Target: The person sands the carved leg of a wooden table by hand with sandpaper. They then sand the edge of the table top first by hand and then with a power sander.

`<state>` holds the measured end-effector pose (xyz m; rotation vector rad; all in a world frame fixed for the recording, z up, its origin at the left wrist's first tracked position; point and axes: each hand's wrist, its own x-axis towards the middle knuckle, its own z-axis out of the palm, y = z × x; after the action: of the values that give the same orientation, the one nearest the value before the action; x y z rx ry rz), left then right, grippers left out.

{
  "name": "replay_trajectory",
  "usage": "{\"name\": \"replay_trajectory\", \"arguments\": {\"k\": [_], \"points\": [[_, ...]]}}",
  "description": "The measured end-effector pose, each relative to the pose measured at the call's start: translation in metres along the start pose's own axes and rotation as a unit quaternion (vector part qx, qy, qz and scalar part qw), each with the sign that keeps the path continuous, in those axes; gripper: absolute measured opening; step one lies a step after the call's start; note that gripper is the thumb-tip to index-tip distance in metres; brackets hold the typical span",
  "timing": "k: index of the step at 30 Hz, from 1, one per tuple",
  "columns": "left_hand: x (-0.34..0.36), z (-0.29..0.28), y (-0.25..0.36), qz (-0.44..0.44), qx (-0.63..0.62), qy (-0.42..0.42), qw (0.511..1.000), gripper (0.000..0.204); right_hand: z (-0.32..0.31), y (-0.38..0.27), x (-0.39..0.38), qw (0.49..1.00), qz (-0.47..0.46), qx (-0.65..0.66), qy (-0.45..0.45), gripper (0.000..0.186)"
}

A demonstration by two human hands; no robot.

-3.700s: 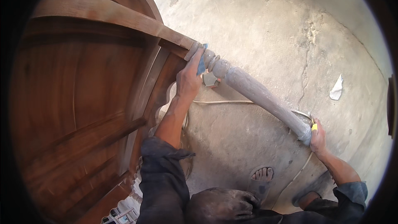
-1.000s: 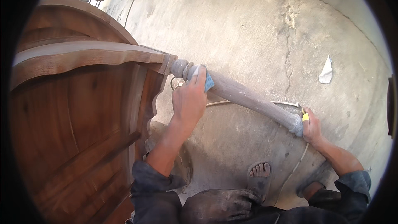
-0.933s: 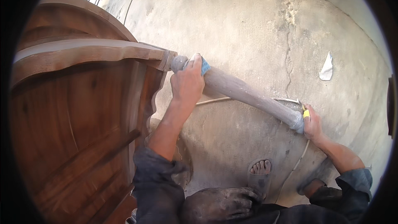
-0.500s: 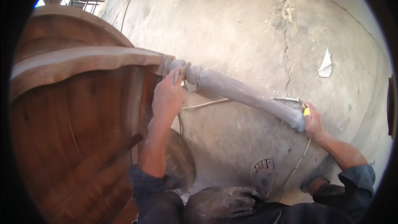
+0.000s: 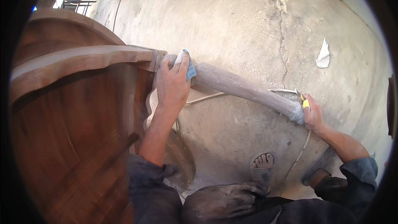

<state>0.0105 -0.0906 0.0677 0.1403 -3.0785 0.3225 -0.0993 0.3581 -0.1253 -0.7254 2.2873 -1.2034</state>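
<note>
A turned wooden furniture leg point(image 5: 244, 87), greyish and dusty, slants down to the right from the corner of a reddish-brown wooden frame point(image 5: 83, 60). My left hand point(image 5: 172, 85) presses a folded piece of sandpaper point(image 5: 191, 71), with a blue and white printed back, on the rounded beads near the leg's top. Its fingers lie over the beads and partly hide them. At the leg's far right end, my right hand point(image 5: 314, 114) is closed around the tip. Something yellow point(image 5: 306, 103) shows at its fingers; whether it is a wrap or a held piece I cannot tell.
A pale cable point(image 5: 304, 147) runs behind the leg and down past my right hand. My bare foot point(image 5: 263, 161) is below the leg on the cracked concrete floor point(image 5: 232, 29). A white paper scrap point(image 5: 323, 54) lies farther right. Brown wooden panels point(image 5: 70, 153) fill the left side.
My left hand has turned and shifted over the beads, and the sandpaper's blue back now shows. The right hand keeps its hold on the leg's end. The whole view has shifted slightly.
</note>
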Motion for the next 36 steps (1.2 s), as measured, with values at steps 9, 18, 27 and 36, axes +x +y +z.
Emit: {"name": "replay_trajectory", "arguments": {"k": [9, 18, 27, 36], "points": [[-0.190, 0.017, 0.036, -0.196, -0.138, -0.134, 0.961, 0.066, -0.002, -0.002, -0.002, 0.999, 0.033, 0.001, -0.002, 0.045], [-0.074, 0.039, -0.039, -0.092, -0.081, 0.186, 0.975, 0.053, -0.001, -0.096, 0.068, 0.996, -0.058, -0.060, 0.040, 0.047], [-0.082, 0.086, -0.137, -0.305, -0.112, 0.188, 0.927, 0.046, -0.078, -0.232, 0.105, 0.962, -0.120, -0.219, -0.114, 0.052], [-0.082, 0.065, -0.116, -0.286, -0.036, 0.167, 0.943, 0.038, -0.106, -0.248, 0.130, 0.938, -0.206, -0.243, -0.141, 0.044]]}}
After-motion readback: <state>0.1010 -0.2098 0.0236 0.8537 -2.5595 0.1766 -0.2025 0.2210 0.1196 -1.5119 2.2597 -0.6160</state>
